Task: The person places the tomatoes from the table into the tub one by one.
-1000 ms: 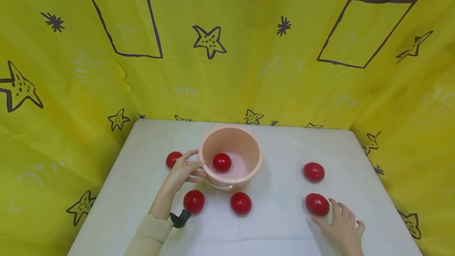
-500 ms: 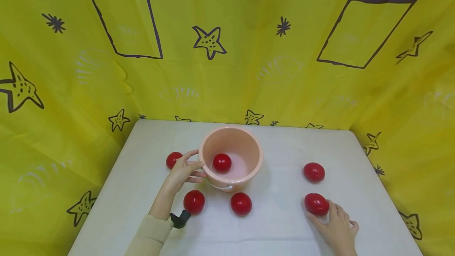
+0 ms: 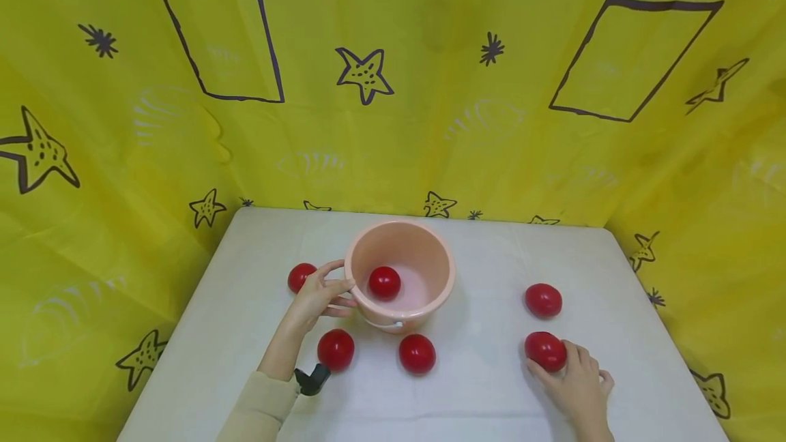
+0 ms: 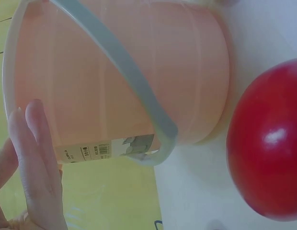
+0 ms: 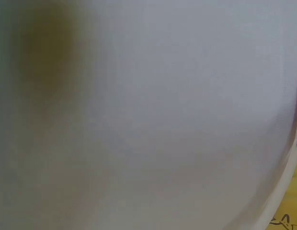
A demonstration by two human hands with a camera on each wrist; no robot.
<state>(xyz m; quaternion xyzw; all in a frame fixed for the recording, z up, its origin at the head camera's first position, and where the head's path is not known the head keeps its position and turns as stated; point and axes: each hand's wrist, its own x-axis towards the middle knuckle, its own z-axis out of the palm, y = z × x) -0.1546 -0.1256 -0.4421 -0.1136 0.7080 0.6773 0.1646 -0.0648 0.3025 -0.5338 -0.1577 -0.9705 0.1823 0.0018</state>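
Observation:
A pale pink bucket (image 3: 432, 271) stands on the white table, with one red ball (image 3: 384, 283) inside. My left hand (image 3: 316, 297) is at its left rim; in the left wrist view its fairly straight fingers (image 4: 38, 163) touch the rim and outer wall. On the right, my right hand (image 3: 578, 382) grips a glossy red ball (image 3: 545, 351) between thumb and fingers. Just beyond that one lies another red ball (image 3: 543, 300). Only a blurred pale surface and a strip of yellow show in the right wrist view, the hand's grip being out of sight there.
Two red balls, the left one (image 3: 336, 350) and the right one (image 3: 417, 354), lie in front of the bucket. Another red ball (image 3: 301, 277) is partly behind my left hand. A pale handle (image 4: 124, 62) hangs down the bucket's side. Yellow patterned curtain (image 3: 417, 121) encloses the table (image 3: 485, 394).
My right hand has shifted slightly left and its thumb and fingers have closed in around the red ball. The left hand and bucket have stayed in place.

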